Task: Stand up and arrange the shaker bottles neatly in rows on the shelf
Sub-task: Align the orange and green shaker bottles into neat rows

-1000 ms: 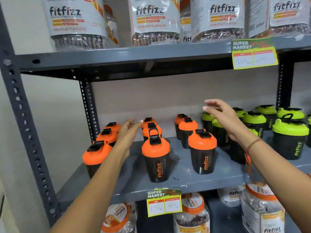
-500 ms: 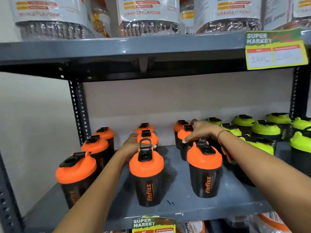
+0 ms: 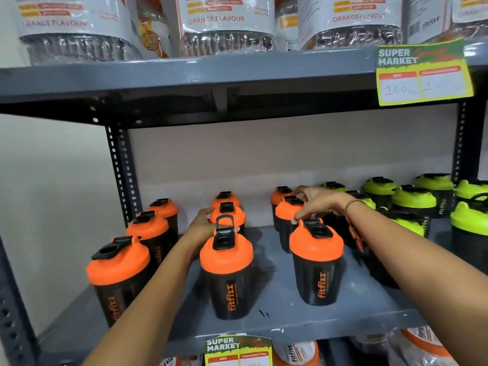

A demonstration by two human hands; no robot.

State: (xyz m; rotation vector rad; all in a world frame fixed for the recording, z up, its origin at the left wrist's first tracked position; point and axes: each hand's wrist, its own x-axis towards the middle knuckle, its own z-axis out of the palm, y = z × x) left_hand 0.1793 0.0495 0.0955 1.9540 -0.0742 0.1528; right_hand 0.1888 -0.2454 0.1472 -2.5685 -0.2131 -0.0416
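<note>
Orange-lidded black shaker bottles stand in three columns on the grey shelf (image 3: 351, 307). My left hand (image 3: 203, 225) reaches past the front middle shaker (image 3: 227, 273) and wraps the side of the orange shaker behind it (image 3: 228, 213); part of the hand is hidden. My right hand (image 3: 319, 204) curls over the lid of the middle shaker (image 3: 286, 211) in the right orange column, just behind the front right shaker (image 3: 317, 260). Three more orange shakers (image 3: 148, 228) line the left side. Green-lidded shakers (image 3: 413, 199) crowd the right end.
An upper shelf (image 3: 184, 77) hangs close overhead with large jars (image 3: 227, 22) and a price tag (image 3: 422, 75). A perforated post (image 3: 121, 175) bounds the left side. Another price tag (image 3: 237, 350) hangs on the front edge, above jars (image 3: 295, 352) on the lower shelf.
Both hands reached in with fingers spread and have come down onto middle-row orange shakers. The view has moved closer to the shelf.
</note>
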